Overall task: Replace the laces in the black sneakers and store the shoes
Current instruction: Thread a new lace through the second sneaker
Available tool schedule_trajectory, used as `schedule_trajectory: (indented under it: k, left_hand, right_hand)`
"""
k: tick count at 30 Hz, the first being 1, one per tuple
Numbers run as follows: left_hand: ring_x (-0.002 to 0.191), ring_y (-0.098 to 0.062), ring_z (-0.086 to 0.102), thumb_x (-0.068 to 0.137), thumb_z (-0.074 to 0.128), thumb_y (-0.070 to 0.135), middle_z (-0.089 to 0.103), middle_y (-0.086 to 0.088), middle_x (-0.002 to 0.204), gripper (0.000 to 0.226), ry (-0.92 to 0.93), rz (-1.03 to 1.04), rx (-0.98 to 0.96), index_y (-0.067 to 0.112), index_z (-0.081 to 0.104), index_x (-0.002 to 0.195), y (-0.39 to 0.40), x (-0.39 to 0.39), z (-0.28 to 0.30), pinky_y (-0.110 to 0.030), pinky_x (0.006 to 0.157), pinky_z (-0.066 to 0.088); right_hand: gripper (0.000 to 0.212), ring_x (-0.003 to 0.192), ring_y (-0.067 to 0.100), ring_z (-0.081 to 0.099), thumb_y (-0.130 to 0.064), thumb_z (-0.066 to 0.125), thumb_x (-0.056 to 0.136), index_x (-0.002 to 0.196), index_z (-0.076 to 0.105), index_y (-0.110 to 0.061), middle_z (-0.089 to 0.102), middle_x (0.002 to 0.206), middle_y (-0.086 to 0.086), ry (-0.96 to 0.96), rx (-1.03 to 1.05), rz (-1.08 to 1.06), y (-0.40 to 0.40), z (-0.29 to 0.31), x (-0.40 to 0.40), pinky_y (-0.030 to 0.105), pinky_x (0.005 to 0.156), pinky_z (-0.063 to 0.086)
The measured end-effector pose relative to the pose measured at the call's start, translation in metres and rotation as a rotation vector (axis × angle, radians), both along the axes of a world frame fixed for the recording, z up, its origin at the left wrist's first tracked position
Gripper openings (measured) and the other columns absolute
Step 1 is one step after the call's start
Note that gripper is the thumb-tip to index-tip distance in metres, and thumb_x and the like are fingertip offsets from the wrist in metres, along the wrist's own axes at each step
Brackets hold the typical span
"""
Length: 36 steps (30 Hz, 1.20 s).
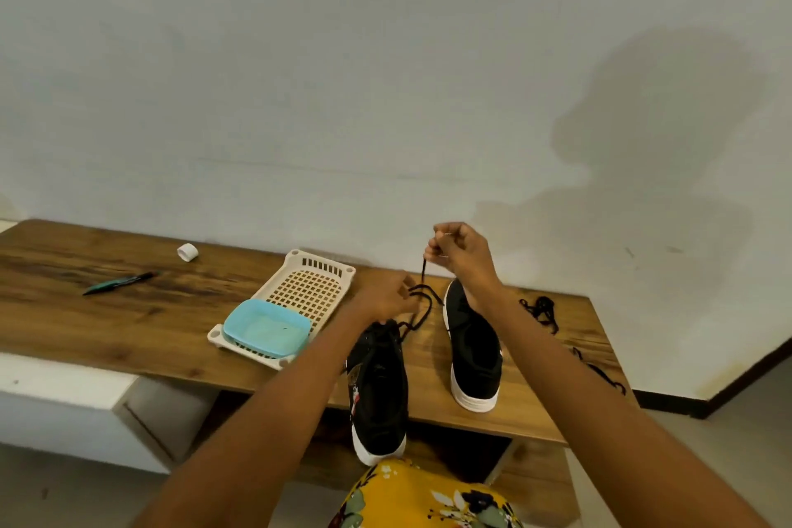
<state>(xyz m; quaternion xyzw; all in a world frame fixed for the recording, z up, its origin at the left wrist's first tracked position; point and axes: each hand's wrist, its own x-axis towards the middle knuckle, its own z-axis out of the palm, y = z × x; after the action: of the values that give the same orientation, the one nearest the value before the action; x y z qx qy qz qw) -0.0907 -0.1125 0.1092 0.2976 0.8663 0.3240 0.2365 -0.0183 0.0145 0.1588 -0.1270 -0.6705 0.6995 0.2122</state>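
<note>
Item: black lace (422,304), threaded in near sneaker (379,394). Shoe's long axis runs toward me, toe overhanging table (128,326) edge. My left hand (385,300) pinches lace at the collar; right hand (458,253) pinches its tip, raised above 2nd sneaker (473,352). Loose lace (542,311) far right. Basket (308,292) holds blue lid (265,332).
</note>
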Motion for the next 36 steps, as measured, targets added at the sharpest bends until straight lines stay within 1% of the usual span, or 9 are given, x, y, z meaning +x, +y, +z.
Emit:
schedule_trajectory:
  k: [4,8,10,14,17,20,25,32,36]
  left_hand:
    - [0.089,-0.017,0.058,0.092,0.057,0.017,0.064,-0.009,0.104,0.026,0.033,0.05,0.062,0.004,0.062,0.114,0.0,0.022,-0.014,-0.029,0.079,0.047]
    - [0.065,-0.01,0.053,0.094,0.054,0.018,0.06,-0.001,0.075,0.02,0.023,0.194,0.135,0.003,0.066,0.101,-0.004,0.026,-0.012,-0.018,0.057,0.039]
    - [0.059,-0.012,0.055,0.094,0.053,0.017,0.062,-0.004,0.071,0.021,0.046,0.285,0.184,0.001,0.067,0.095,-0.007,0.021,0.001,-0.023,0.061,0.046]
    - [0.054,-0.016,0.061,0.093,0.051,0.008,0.071,-0.014,0.08,0.02,0.058,0.465,0.524,0.001,0.07,0.092,0.0,0.01,0.058,-0.032,0.067,0.058]
    - [0.059,-0.017,0.062,0.092,0.049,0.002,0.068,-0.012,0.081,0.018,-0.055,0.362,0.667,0.001,0.067,0.093,0.014,0.018,0.103,-0.024,0.059,0.057]
    - [0.064,-0.019,0.063,0.092,0.048,0.0,0.068,-0.012,0.082,0.019,-0.068,0.232,0.634,0.004,0.066,0.092,0.016,0.026,0.111,-0.027,0.066,0.057]
    - [0.097,-0.017,0.059,0.09,0.055,0.003,0.064,-0.006,0.105,0.025,0.035,0.316,0.548,0.011,0.061,0.113,-0.01,0.022,0.06,-0.029,0.088,0.048]
    - [0.112,-0.023,0.054,0.084,0.064,0.012,0.056,-0.008,0.122,0.047,-0.092,0.389,0.105,0.013,0.046,0.128,-0.052,0.047,-0.054,-0.027,0.088,0.043]
    - [0.111,-0.022,0.054,0.083,0.069,0.023,0.054,-0.008,0.125,0.049,0.008,0.395,-0.039,0.014,0.046,0.125,-0.052,0.052,-0.083,-0.026,0.083,0.044]
  right_hand:
    - [0.006,0.072,0.021,0.061,-0.004,0.05,0.096,0.101,0.055,-0.003,0.058,0.078,0.009,0.105,0.023,0.042,0.003,0.045,-0.003,0.032,0.077,0.058]
    - [0.006,0.071,0.019,0.062,-0.004,0.051,0.096,0.098,0.056,-0.008,0.059,0.08,0.009,0.192,-0.002,0.004,0.011,0.065,0.004,0.031,0.076,0.058]
    - [0.008,0.07,0.017,0.062,-0.005,0.051,0.096,0.098,0.057,-0.01,0.06,0.078,0.006,0.16,0.08,-0.045,0.016,0.056,0.009,0.033,0.077,0.057]
    - [0.022,0.077,0.016,0.066,-0.007,0.051,0.095,0.112,0.063,-0.012,0.067,0.087,0.002,-0.312,0.664,0.014,0.014,0.007,0.022,0.034,0.083,0.055]
    - [0.029,0.068,0.012,0.061,-0.007,0.049,0.096,0.124,0.057,-0.005,0.064,0.081,0.003,-0.49,0.663,0.195,-0.016,-0.022,0.027,0.024,0.072,0.053]
    - [0.024,0.064,0.013,0.058,-0.008,0.049,0.097,0.112,0.062,0.005,0.061,0.078,0.007,-0.426,0.497,0.11,-0.037,-0.021,0.017,0.026,0.071,0.054]
    - [0.02,0.083,0.033,0.067,-0.011,0.053,0.095,0.104,0.069,-0.001,0.069,0.088,0.019,-0.364,0.581,0.044,-0.029,-0.008,0.011,0.043,0.082,0.056]
    - [0.025,0.072,0.023,0.064,-0.007,0.05,0.095,0.115,0.061,0.003,0.064,0.081,0.011,-0.527,0.547,0.015,-0.017,-0.047,0.015,0.042,0.08,0.057]
    - [0.018,0.075,0.025,0.061,-0.008,0.049,0.095,0.113,0.053,-0.005,0.064,0.092,0.013,-0.611,0.563,-0.044,-0.019,-0.086,0.019,0.042,0.075,0.055]
